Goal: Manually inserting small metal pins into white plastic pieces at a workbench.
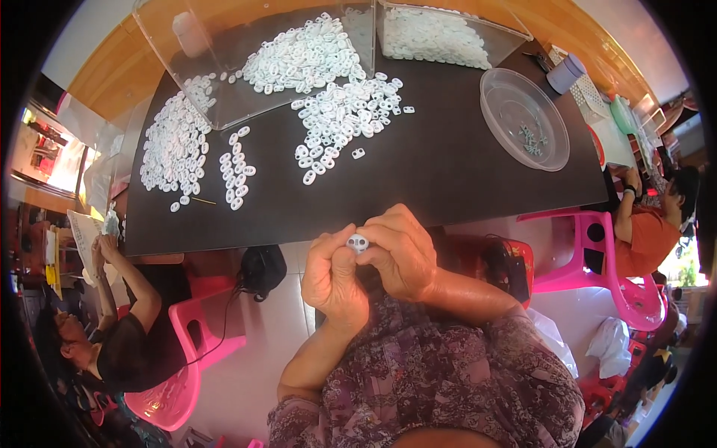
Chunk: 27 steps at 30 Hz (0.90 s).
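Observation:
Just off the table's near edge, my two hands meet at the fingertips around a small white oval plastic piece with two dark holes (358, 243). My left hand (331, 278) pinches it from the left between thumb and fingers. From the other side, the thumb and bent fingers of my right hand (404, 252) press on it too. Whether a second part sits behind it, my fingers hide. Similar white pieces form a middle pile (345, 112) on the dark table (314, 213), a left pile (175, 145) and short rows (236, 170).
Two clear plastic bins stand at the back, one tipped with a white heap (302, 56), one holding more pieces (433, 37). A round clear tray (489, 97) contains small greenish bits. Pink chairs (187, 336) and seated people (112, 336) flank the table.

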### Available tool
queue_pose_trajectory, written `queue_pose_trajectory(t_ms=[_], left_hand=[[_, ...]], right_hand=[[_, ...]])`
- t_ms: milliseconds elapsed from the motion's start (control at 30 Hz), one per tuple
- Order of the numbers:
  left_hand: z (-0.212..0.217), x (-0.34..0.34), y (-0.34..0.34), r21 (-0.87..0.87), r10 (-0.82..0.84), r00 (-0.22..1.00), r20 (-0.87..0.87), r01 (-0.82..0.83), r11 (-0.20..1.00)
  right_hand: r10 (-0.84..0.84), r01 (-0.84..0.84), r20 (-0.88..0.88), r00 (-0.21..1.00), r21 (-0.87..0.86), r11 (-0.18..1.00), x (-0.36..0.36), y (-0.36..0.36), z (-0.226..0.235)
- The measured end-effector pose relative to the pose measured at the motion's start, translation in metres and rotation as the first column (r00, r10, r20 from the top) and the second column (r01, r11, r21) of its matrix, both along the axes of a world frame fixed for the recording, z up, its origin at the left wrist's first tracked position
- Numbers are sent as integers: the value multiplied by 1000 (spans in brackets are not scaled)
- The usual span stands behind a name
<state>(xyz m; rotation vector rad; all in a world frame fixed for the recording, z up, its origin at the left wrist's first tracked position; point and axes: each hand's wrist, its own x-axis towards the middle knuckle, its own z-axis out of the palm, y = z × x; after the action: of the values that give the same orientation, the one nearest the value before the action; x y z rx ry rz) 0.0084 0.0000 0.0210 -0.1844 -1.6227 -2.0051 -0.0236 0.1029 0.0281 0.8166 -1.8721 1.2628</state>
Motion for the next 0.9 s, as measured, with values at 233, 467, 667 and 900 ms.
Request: queue_pose_trajectory(t_ms=[233,467,667,900], left_hand=[[-1,2,-8,94,-25,999,33,21,995],[-5,-2,-14,140,-48,998,43,41,989],[-4,-8,-11,48,19,1000,-1,-19,999],[-15,-14,-9,-120,100,993,-70,-108,987]], right_hand=[[7,-6,-41,999,41,999,-1,-14,-1],[15,-11,-62,998,70,997,-10,-20,-3],[10,-8,-52,999,42,999,-14,-22,-1],[2,-2,-40,999,16,1000,-17,-22,-8]])
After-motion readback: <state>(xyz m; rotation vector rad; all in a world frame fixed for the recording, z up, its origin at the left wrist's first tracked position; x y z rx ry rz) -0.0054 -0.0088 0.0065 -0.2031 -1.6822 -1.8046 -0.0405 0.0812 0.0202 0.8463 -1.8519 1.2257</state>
